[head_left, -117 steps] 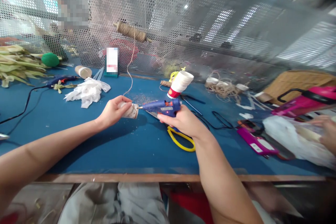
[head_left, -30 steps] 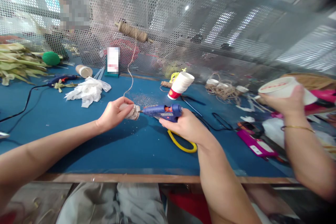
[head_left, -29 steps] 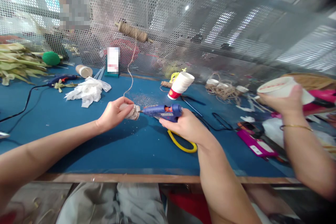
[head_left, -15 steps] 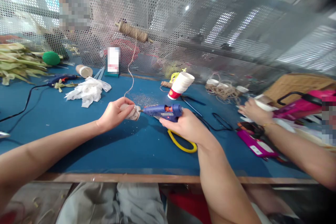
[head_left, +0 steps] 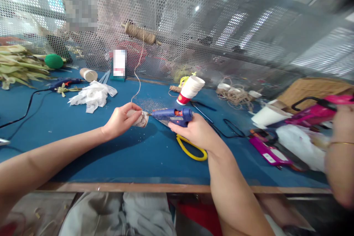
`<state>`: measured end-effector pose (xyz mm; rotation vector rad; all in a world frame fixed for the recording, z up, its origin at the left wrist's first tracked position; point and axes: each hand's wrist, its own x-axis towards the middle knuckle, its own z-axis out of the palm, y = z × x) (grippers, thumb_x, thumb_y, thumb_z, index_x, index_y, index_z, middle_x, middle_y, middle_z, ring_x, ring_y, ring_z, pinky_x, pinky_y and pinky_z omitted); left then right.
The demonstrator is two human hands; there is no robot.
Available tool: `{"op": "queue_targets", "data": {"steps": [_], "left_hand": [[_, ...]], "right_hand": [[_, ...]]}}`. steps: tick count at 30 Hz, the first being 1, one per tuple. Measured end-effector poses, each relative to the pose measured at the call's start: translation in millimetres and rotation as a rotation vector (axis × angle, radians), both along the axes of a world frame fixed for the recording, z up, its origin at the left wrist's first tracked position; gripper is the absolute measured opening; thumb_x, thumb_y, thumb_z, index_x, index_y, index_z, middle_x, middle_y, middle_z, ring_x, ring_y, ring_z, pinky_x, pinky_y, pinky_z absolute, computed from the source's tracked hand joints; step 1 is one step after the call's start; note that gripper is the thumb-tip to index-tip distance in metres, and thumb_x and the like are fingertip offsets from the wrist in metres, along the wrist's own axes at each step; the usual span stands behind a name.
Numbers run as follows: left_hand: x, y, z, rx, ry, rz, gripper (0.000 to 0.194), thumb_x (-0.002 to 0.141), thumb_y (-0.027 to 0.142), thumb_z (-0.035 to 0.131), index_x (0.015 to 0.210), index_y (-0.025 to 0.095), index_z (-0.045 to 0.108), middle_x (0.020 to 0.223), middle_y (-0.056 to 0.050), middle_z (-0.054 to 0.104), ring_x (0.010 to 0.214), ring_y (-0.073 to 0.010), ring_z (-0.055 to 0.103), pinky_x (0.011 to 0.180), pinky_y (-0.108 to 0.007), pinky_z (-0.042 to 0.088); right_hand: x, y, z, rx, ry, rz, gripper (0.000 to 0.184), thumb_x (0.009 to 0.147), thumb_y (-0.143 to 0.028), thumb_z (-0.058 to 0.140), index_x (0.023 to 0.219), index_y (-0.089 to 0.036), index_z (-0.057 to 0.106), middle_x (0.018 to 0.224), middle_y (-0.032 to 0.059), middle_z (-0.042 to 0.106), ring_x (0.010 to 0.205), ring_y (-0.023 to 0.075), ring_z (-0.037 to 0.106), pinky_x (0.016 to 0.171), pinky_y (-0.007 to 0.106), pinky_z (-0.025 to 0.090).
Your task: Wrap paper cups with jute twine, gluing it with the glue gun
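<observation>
My left hand (head_left: 118,121) is closed around a small pale paper cup (head_left: 142,119) lying on its side, its rim facing right. A strand of twine (head_left: 137,75) drops from the twine roll (head_left: 141,34) on the mesh screen down to the fingers and cup; where it ends is hidden. In my right hand (head_left: 199,129) is a blue hot glue gun (head_left: 173,115), gripped by its handle, with its nozzle at or very near the cup's rim. Below the gun lie scissors with yellow handles (head_left: 193,155), partly covered by that hand.
Stacked paper cups (head_left: 191,89) stand behind the gun. White lace (head_left: 92,96), a second glue gun (head_left: 65,84) and corn husks (head_left: 20,66) lie left. At right are a magenta power strip (head_left: 269,153), a white cup (head_left: 269,114) and another person's arm (head_left: 340,155).
The other person's hand has left the white cup and pulled back to the right, towards the pink object. My hands, the cup and the glue gun are almost where they were.
</observation>
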<state>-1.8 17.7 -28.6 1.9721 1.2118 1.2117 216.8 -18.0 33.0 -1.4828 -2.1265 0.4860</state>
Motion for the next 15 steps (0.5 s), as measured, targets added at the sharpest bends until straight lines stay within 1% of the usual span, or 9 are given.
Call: {"op": "queue_targets", "data": {"steps": [5,11,15], "left_hand": [[-0.5,-1.6,-1.2,0.036,0.015,-0.022,0.025,0.078,0.035,0.049,0.085,0.013,0.059,0.076,-0.004,0.065,0.066,-0.0121,0.057,0.06,-0.021,0.043],[-1.1,-3.0,-1.7,0.074,0.033,-0.036,0.025,0.079,0.035,0.049,0.087,0.014,0.059,0.076,-0.004,0.066,0.066,-0.0119,0.058,0.06,-0.021,0.043],[-0.3,-1.2,-1.8,0.048,0.003,-0.022,0.025,0.078,0.036,0.049,0.085,0.014,0.059,0.077,-0.004,0.066,0.068,-0.0126,0.058,0.061,-0.021,0.044]], "right_hand": [[-0.1,1.6,0.5,0.005,0.02,0.004,0.022,0.073,-0.028,0.056,0.087,-0.014,0.065,0.081,0.005,0.067,0.073,0.0186,0.059,0.068,0.029,0.047],[0.4,2.9,-0.7,0.016,0.036,-0.005,0.023,0.072,-0.027,0.056,0.088,-0.014,0.065,0.082,0.0052,0.067,0.073,0.0188,0.06,0.068,0.029,0.047],[0.0,1.7,-0.4,0.0,0.021,-0.008,0.023,0.073,-0.028,0.056,0.087,-0.014,0.066,0.079,0.0051,0.068,0.071,0.0186,0.06,0.068,0.03,0.047]]}}
